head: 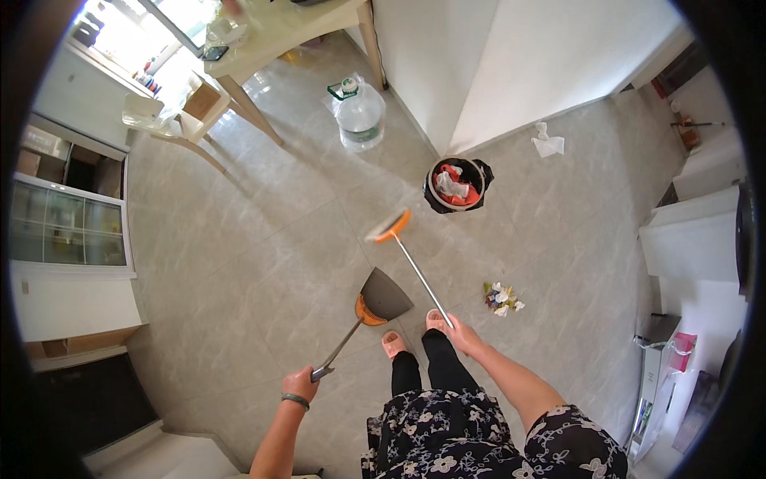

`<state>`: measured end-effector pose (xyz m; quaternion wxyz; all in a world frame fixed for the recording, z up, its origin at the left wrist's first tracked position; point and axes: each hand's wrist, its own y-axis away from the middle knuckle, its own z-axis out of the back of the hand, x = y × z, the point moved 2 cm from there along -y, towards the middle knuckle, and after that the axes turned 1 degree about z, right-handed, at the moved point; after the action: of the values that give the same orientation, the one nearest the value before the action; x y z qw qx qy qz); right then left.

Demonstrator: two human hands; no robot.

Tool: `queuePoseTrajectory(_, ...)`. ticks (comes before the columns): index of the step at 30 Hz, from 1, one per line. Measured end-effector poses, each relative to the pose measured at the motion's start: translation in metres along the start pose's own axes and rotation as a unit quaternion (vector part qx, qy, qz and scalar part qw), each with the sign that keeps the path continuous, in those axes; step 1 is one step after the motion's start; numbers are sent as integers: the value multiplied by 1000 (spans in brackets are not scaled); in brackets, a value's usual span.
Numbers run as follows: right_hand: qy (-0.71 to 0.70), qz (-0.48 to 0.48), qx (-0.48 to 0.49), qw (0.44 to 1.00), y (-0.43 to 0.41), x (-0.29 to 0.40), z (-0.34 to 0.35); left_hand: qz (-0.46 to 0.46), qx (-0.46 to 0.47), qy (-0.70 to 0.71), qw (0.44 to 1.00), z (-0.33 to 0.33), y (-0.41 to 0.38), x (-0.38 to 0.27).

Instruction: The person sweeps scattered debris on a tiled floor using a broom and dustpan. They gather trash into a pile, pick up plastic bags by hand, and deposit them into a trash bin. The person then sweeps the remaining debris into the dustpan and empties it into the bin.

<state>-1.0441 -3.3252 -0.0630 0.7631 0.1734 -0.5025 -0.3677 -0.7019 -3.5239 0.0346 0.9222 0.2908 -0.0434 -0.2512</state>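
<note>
My left hand [301,384] grips the grey handle of a long-handled dustpan [386,297], whose dark grey pan with an orange comb edge is at the floor left of my feet. In my right hand [466,335] is the metal pole of a broom [394,226] with an orange head. The broom head is out in front of me, beyond the dustpan, its bristles blurred. A small heap of artificial-looking flowers [502,299], white and coloured, lies on the tiles right of my feet. Farther ahead stands a round bin [428,190] lined with a black bag, holding red and white plastic.
A large clear water bottle [361,118] with a green handle stands near the table [287,36]. White tissue [548,145] lies by the wall [532,66]. A chair [179,129] bears a cardboard box [201,100]. Cabinets [72,221] line the left; a tall narrow box [652,377] stands right.
</note>
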Motion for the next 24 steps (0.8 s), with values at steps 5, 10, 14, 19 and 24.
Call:
queuePoseTrajectory(5,13,32,-64,997,-126,-2,-26,1,13,-20,1000,-5,-2,0)
queuePoseTrajectory(10,-3,4,-93,996,-154,-46,-30,0,19,-49,999,4,-2,-13)
queuePoseTrajectory(14,-81,-95,1,992,-60,-106,-41,23,24,-37,999,5,7,-7)
queuePoseTrajectory(19,-219,-243,46,944,105,-147,-46,39,49,-23,998,9,4,-6)
queuePoseTrajectory(24,-76,-86,-25,993,157,-169,-57,11,41,-15,999,12,6,-8)
